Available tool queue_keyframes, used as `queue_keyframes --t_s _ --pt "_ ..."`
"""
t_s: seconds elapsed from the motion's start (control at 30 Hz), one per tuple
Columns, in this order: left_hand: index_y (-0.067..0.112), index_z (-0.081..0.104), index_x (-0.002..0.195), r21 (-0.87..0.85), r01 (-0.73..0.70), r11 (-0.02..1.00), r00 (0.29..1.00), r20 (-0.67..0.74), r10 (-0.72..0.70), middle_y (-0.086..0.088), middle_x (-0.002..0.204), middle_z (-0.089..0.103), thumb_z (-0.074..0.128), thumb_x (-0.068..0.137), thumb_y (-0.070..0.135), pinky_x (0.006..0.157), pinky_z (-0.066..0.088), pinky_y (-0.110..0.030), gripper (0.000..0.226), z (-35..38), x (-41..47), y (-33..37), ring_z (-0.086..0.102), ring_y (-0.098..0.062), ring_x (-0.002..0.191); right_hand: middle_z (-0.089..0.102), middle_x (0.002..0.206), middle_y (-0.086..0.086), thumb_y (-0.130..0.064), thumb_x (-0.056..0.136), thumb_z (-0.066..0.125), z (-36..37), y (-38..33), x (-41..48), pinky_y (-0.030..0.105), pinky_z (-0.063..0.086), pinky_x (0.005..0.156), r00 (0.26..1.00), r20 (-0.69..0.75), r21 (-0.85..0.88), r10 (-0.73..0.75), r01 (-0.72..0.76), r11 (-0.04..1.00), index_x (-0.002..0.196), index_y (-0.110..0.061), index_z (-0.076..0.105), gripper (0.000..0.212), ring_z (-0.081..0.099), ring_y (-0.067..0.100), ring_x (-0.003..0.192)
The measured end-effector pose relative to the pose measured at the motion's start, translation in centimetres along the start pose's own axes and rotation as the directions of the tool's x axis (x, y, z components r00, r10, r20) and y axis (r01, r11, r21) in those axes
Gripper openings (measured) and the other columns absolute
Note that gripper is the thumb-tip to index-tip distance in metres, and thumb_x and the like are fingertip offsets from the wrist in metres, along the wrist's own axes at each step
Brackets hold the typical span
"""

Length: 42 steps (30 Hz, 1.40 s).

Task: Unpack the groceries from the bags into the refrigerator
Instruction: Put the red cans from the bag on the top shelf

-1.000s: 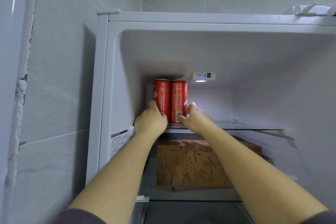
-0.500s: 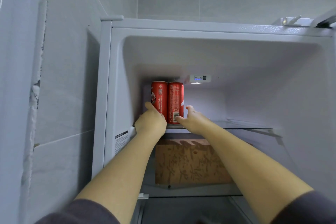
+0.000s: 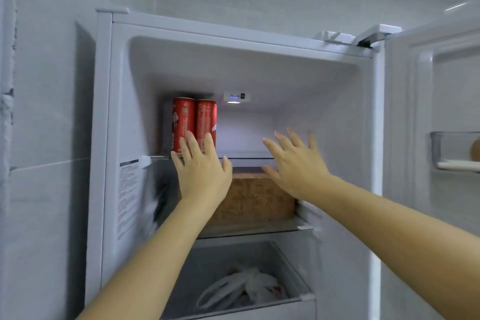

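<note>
The open fridge [image 3: 233, 31] is cut off at right; its one brown box [image 3: 259, 197] sits partly hidden, and one white bag [image 3: 246, 286] below is blurred. The left hand [image 3: 202, 174] and right hand [image 3: 296, 163] are spread wide, holding nothing. Two tall red cans [image 3: 206, 119] stand together back-left on the top shelf [image 3: 246, 158].

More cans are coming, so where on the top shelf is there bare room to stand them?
The top shelf is bare from the two red cans rightward to the fridge's right wall. Crowded: the back-left corner with the cans, and the shelf below, taken up by the brown box.
</note>
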<state>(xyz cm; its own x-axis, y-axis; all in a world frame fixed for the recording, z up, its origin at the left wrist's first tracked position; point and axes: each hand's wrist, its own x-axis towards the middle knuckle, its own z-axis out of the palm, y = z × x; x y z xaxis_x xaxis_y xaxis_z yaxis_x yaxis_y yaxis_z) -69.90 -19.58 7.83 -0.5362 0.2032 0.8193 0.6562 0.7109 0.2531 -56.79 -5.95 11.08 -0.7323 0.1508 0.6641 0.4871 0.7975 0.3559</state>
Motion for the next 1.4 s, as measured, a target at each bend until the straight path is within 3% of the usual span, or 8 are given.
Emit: queue_keyframes --t_s 0.2,0.3,0.43,0.7,0.87,0.97,1.1,1.4 --pt "0.022 -0.002 0.155 -0.119 -0.123 0.985 0.989 0.068 0.132 -0.014 0.162 -0.007 0.026 0.098 0.051 0.119 0.002 -0.056 0.070 -2.5 -7.1 6.3 -0.011 -0.032 0.149 0.014 0.163 0.012 -0.053 0.100 0.028 -4.5 4.2 -8.9 0.066 -0.001 0.116 0.995 -0.015 -0.204 -0.102 0.097 0.974 0.156 -0.023 0.015 0.065 0.004 0.036 0.150" --pt "0.021 0.009 0.155 -0.250 -0.212 0.945 0.976 -0.011 0.216 -0.013 0.163 0.004 0.024 0.097 0.048 0.118 0.006 -0.057 0.067 -4.2 -10.9 10.1 -0.003 -0.032 0.150 0.039 0.153 0.015 -0.051 0.094 0.043 -6.5 6.5 -13.7 0.069 0.014 0.113 0.989 -0.069 -0.305 -0.132 0.105 0.946 0.147 -0.019 0.043 0.062 0.027 0.038 0.145" --pt "0.019 0.023 0.153 -0.419 -0.262 0.869 0.964 -0.081 0.252 -0.010 0.161 0.017 0.024 0.091 0.047 0.116 0.008 -0.056 0.069 -6.5 -16.1 15.1 0.007 -0.029 0.150 0.043 0.150 0.016 -0.047 0.090 0.055 -9.4 10.1 -21.2 0.069 0.019 0.112 0.990 -0.052 -0.415 -0.132 0.099 0.904 0.143 -0.018 0.049 0.061 0.031 0.038 0.143" --pt "0.017 0.023 0.153 -0.577 -0.355 0.736 0.912 -0.041 0.409 -0.011 0.160 0.019 0.029 0.091 0.046 0.118 0.009 -0.058 0.069 -11.1 -25.8 26.2 0.008 -0.029 0.149 0.039 0.152 0.016 -0.047 0.091 0.052 -16.0 16.9 -35.8 0.070 0.018 0.112 0.995 0.079 -0.551 0.063 -0.008 0.834 0.144 -0.019 0.048 0.060 0.028 0.038 0.144" --pt "0.021 0.017 0.154 -0.656 -0.447 0.608 0.828 -0.046 0.559 -0.010 0.162 0.014 0.027 0.092 0.048 0.118 0.004 -0.058 0.068 -13.4 -30.4 33.4 0.003 -0.028 0.150 0.035 0.155 0.015 -0.047 0.096 0.039 -19.4 20.8 -43.5 0.069 0.014 0.113 0.967 0.120 -0.602 0.225 -0.109 0.791 0.145 -0.019 0.045 0.057 0.025 0.038 0.146" --pt "0.022 0.015 0.154 -0.710 -0.496 0.500 0.769 -0.091 0.633 -0.010 0.163 0.010 0.027 0.093 0.049 0.118 -0.001 -0.057 0.068 -14.4 -33.3 38.3 -0.001 -0.028 0.150 0.034 0.155 0.015 -0.049 0.094 0.027 -21.2 23.2 -48.4 0.067 0.013 0.113 0.916 0.155 -0.654 0.370 -0.186 0.733 0.145 -0.020 0.044 0.062 0.025 0.037 0.146" --pt "0.022 0.018 0.154 -0.774 -0.535 0.340 0.686 -0.163 0.709 -0.012 0.162 0.011 0.029 0.092 0.048 0.117 0.000 -0.060 0.068 -15.9 -37.9 45.3 0.000 -0.031 0.150 0.037 0.154 0.014 -0.049 0.093 0.028 -23.8 26.1 -55.1 0.067 0.015 0.113 0.821 0.159 -0.729 0.548 -0.277 0.627 0.145 -0.021 0.044 0.061 0.027 0.036 0.145" --pt "0.023 0.023 0.153 -0.876 -0.481 -0.033 0.520 -0.316 0.793 -0.012 0.162 0.011 0.031 0.093 0.048 0.116 0.001 -0.063 0.066 -20.9 -49.2 58.7 -0.001 -0.032 0.150 0.035 0.156 0.011 -0.050 0.094 0.028 -29.4 28.2 -69.7 0.065 0.006 0.114 0.502 0.039 -0.842 0.864 -0.449 0.299 0.148 -0.023 0.037 0.061 0.025 0.034 0.146"
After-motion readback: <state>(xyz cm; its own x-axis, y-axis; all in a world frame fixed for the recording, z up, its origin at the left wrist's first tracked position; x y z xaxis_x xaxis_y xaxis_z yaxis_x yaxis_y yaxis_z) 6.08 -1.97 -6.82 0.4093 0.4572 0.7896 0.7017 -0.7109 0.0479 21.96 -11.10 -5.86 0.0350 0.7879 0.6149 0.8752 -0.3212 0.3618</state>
